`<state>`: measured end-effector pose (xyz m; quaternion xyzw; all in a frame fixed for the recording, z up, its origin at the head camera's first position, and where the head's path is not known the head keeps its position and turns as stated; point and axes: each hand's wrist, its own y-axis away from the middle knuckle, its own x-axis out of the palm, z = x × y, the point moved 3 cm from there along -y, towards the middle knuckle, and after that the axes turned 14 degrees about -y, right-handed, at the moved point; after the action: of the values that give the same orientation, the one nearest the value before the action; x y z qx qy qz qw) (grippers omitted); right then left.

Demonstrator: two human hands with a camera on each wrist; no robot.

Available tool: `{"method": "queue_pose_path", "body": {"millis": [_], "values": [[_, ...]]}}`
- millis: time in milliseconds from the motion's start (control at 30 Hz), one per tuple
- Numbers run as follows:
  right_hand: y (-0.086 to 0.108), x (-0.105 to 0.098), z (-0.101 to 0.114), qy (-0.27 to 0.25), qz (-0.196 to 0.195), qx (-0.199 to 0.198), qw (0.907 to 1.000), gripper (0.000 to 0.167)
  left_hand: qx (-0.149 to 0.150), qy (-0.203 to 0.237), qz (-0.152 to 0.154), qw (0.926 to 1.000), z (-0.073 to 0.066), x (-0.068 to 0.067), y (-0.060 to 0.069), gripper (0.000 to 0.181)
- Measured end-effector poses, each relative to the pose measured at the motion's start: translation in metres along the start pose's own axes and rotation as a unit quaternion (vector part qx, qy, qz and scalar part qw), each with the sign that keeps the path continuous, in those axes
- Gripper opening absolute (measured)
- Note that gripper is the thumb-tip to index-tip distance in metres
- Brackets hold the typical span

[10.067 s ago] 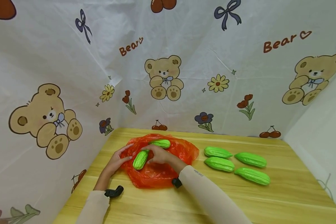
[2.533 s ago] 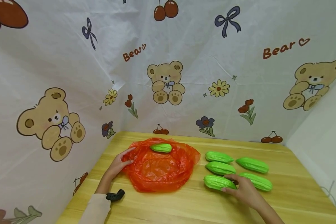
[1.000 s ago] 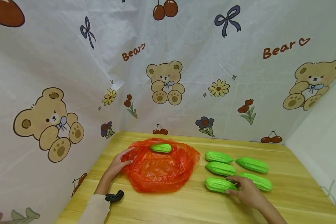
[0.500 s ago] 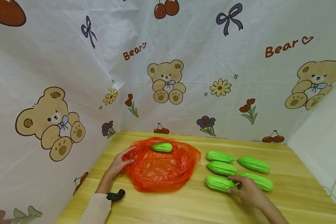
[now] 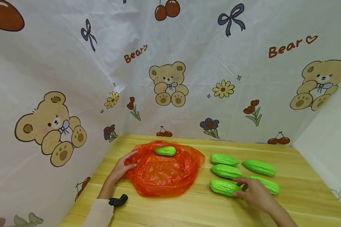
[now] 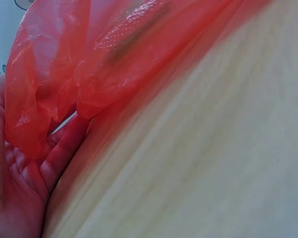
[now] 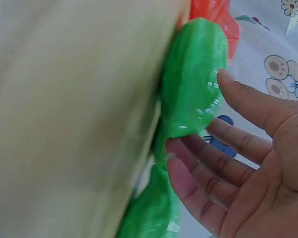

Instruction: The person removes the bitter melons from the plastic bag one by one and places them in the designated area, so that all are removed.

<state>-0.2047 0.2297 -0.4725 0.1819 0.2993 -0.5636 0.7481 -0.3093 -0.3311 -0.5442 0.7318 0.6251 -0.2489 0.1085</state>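
Note:
A red plastic bag [image 5: 164,189] lies spread on the table with its mouth open upward. One bright green bitter melon [image 5: 165,151] rests at its far inner side. My left hand [image 5: 118,168] rests at the bag's left rim, thumb and fingers spread apart along the film. On the right, my right hand [image 5: 254,192] is at the pointed end of a front bitter melon [image 5: 223,187]. In the right wrist view its fingers look loose around that bitter melon [image 7: 193,79], and I cannot tell whether they touch it. The tip is partly hidden by the hand.
Several other bitter melons lie in two columns right of the bag, such as one at the back left [image 5: 224,159] and one at the back right [image 5: 260,167]. A white sheet [image 5: 193,104] printed with bears stands behind the wooden table [image 5: 159,211].
Ten seconds ago my right hand gripped a bitter melon inside the bag; now one more lies on the table at the front left of the group. My right hand's fingers have since loosened slightly.

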Motion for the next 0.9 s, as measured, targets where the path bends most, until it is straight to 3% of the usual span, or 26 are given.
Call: {"method": "queue_pose_path", "body": {"millis": [233,333,633,900], "values": [[-0.006,-0.018,0.024,0.081,-0.018,0.013,0.9965,0.055,0.003,-0.018,-0.004,0.9998,-0.002,-0.002,-0.001,0.06],[-0.011,-0.022,0.034,0.09,-0.011,-0.006,0.9959,0.054,-0.001,-0.018,-0.003,0.9998,-0.002,-0.002,-0.002,0.059],[-0.03,-0.015,0.072,0.065,0.004,-0.049,0.9967,0.048,-0.002,-0.006,0.002,1.0,0.002,-0.001,-0.001,0.06],[-0.058,0.005,0.104,-0.006,0.012,-0.105,0.9944,0.036,0.005,-0.009,-0.004,0.9999,0.002,-0.001,0.0,0.059]]}}
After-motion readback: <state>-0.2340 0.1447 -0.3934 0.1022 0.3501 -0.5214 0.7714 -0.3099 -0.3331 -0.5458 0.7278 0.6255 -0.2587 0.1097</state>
